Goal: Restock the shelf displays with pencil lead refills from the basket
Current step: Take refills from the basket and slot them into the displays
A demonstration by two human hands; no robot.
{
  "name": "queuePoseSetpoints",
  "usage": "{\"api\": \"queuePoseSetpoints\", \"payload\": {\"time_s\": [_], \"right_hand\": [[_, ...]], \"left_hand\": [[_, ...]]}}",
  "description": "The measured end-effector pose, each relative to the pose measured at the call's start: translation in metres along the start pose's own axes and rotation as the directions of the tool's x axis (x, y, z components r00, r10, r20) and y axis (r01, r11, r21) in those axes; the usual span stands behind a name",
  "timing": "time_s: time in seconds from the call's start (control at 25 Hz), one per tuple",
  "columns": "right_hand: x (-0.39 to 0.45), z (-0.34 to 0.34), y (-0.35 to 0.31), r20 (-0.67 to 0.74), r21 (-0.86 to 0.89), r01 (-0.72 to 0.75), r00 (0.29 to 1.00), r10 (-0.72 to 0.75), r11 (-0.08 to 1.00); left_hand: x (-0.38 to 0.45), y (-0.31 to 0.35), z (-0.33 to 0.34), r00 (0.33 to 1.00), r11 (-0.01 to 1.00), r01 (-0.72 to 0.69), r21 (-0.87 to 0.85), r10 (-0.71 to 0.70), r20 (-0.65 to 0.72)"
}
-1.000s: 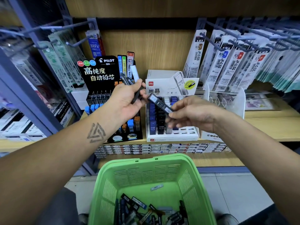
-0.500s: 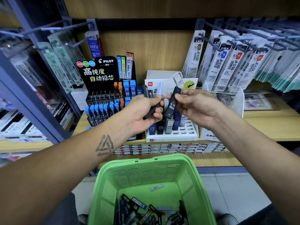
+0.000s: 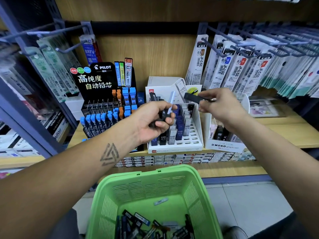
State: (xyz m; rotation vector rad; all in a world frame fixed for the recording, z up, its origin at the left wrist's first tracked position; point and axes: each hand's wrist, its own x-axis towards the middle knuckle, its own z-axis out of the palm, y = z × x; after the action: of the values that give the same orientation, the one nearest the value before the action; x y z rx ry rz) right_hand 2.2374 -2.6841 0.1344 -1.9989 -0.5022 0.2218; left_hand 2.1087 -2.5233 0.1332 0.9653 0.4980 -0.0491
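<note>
My left hand grips a small bunch of lead refill cases, one pale and the others dark, in front of the white Deli display. My right hand pinches one black refill case lying almost flat, above the display's back right corner. The white display holds blue, black and grey HB 0.5 cases in its left and middle slots; its front right slots show bare. The green basket sits below, with several loose refill cases on its bottom.
A black Pilot display with blue and orange cases stands left of the white one. A white Mono box stands to the right. Hanging refill packs on metal hooks crowd the upper right and left. Small boxes line the shelf's front edge.
My right hand has lifted the black case up and to the right, turning it from upright to nearly flat. My left hand has stayed by the white display with its bunch.
</note>
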Motion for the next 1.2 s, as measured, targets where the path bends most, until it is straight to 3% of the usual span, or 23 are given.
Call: {"api": "queuePoseSetpoints", "payload": {"time_s": [0.08, 0.12, 0.24, 0.4, 0.64, 0.84, 1.04, 1.2], "right_hand": [[0.003, -0.009, 0.005, -0.118, -0.36, 0.101, 0.981, -0.153, 0.927], [0.003, -0.012, 0.006, -0.13, -0.443, 0.13, 0.97, -0.206, 0.887], [0.008, -0.012, 0.012, -0.064, -0.53, 0.222, 0.952, -0.299, 0.819], [0.02, -0.002, 0.025, 0.095, -0.695, 0.248, 0.962, -0.256, 0.675], [0.033, 0.012, 0.035, 0.143, -0.62, 0.325, 0.942, -0.304, 0.714], [0.044, 0.017, 0.044, 0.228, -0.655, 0.371, 0.928, -0.295, 0.658], [0.047, 0.012, 0.04, 0.105, -0.608, 0.323, 0.938, -0.329, 0.725], [0.051, 0.015, 0.039, 0.102, -0.595, 0.318, 0.941, -0.323, 0.738]], "left_hand": [[0.004, 0.0, 0.004, 1.0, 1.0, -0.004, 0.013, 0.004, 0.021], [0.006, -0.001, 0.006, 0.999, 1.0, -0.007, 0.024, 0.006, 0.032], [0.011, -0.004, 0.008, 0.999, 0.997, -0.025, 0.074, 0.022, 0.047], [0.017, -0.006, 0.007, 0.999, 0.992, -0.053, 0.115, 0.051, 0.018], [0.03, -0.01, 0.005, 0.996, 0.987, -0.087, 0.134, 0.09, -0.014], [0.034, -0.011, 0.005, 0.995, 0.986, -0.09, 0.141, 0.096, -0.039], [0.031, -0.014, 0.005, 0.991, 0.98, -0.117, 0.161, 0.125, -0.045], [0.027, -0.01, 0.002, 0.991, 0.98, -0.116, 0.162, 0.125, -0.045]]}}
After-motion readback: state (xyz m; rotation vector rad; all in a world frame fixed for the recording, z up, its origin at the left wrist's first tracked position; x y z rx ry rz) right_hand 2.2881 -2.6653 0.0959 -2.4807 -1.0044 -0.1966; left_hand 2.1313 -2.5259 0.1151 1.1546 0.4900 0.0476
